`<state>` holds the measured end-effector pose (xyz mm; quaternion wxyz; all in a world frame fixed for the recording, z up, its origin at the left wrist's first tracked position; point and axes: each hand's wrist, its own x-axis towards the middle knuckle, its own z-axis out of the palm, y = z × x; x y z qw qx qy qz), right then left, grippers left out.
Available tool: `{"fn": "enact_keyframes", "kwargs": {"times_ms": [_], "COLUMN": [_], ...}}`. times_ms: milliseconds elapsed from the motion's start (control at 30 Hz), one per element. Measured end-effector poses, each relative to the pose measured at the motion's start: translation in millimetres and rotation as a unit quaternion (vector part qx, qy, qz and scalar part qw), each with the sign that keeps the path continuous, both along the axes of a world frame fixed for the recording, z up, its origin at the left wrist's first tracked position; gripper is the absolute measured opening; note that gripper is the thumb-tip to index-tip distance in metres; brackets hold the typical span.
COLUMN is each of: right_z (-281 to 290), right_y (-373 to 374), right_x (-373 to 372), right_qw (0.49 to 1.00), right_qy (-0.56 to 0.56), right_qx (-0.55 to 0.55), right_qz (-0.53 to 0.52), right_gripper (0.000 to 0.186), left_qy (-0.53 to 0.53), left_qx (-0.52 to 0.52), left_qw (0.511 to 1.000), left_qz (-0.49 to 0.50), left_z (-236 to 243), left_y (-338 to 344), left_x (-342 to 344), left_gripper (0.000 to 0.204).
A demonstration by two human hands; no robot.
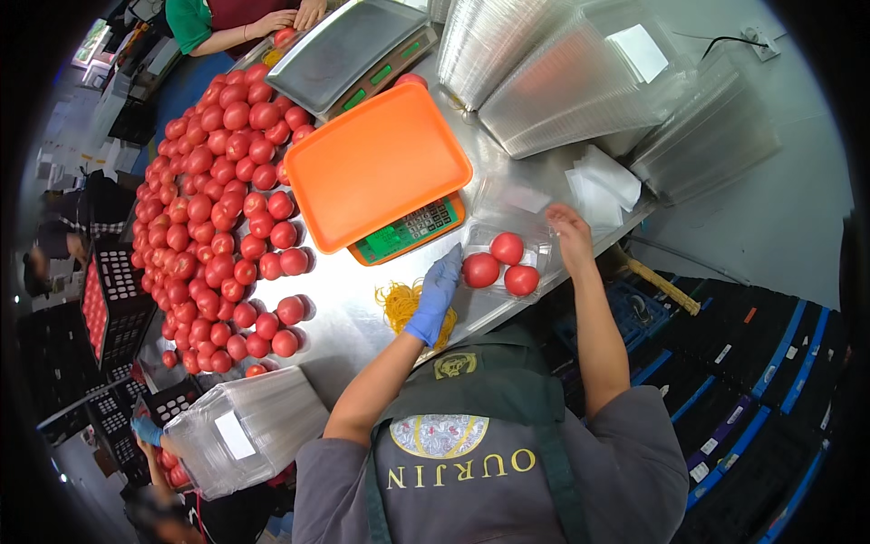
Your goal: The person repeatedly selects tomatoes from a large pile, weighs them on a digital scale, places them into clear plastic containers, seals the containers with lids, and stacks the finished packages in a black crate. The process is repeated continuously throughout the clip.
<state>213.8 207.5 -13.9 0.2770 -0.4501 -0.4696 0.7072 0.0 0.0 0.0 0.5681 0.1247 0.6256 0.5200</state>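
A clear plastic clamshell (530,213) lies open at the bench's front right, with three red tomatoes (507,247) in its base. My left hand (437,290), in a blue glove, grips the container's left side, fingers together. My bare right hand (571,231) has its curled fingers on the right edge of the raised lid. Just below my left hand is a pile of yellow rubber bands (399,306). An orange tray (376,163) rests on a green-and-orange scale (408,231) behind.
Many loose tomatoes (217,208) cover the steel bench's left side. Stacked clear containers (562,91) stand back right, more (245,431) front left, with white sheets (603,181) at right. A second scale (335,59) sits behind. Co-workers' hands (276,20) (145,428) show at back and lower left. Black crates (743,381) are right.
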Motion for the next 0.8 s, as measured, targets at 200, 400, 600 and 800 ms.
{"fn": "enact_keyframes", "kwargs": {"times_ms": [200, 400, 600, 800], "right_z": [38.6, -9.0, 34.7, 77.6], "right_y": [-59.4, -95.2, -70.7, -53.5], "right_x": [42.5, 39.2, -0.9, -46.1], "right_qw": [0.879, 0.994, 0.988, 0.937], "right_qy": [-0.214, -0.109, 0.080, 0.073], "right_qx": [0.387, -0.016, -0.128, -0.071], "right_qz": [0.181, -0.009, 0.041, 0.334], "right_gripper": [0.032, 0.022, 0.023, 0.031], "left_qy": [-0.124, -0.043, 0.014, 0.142], "left_qx": [0.022, 0.042, -0.093, 0.018], "left_qw": [0.992, 0.998, 0.987, 0.986], "left_qz": [0.007, -0.029, -0.127, -0.086], "left_z": [15.3, -22.5, 2.1, 73.2], "left_y": [8.5, 9.2, -3.6, -25.3], "left_x": [-12.3, -6.4, -0.2, -55.1], "left_gripper": [0.057, 0.071, 0.071, 0.100]}}
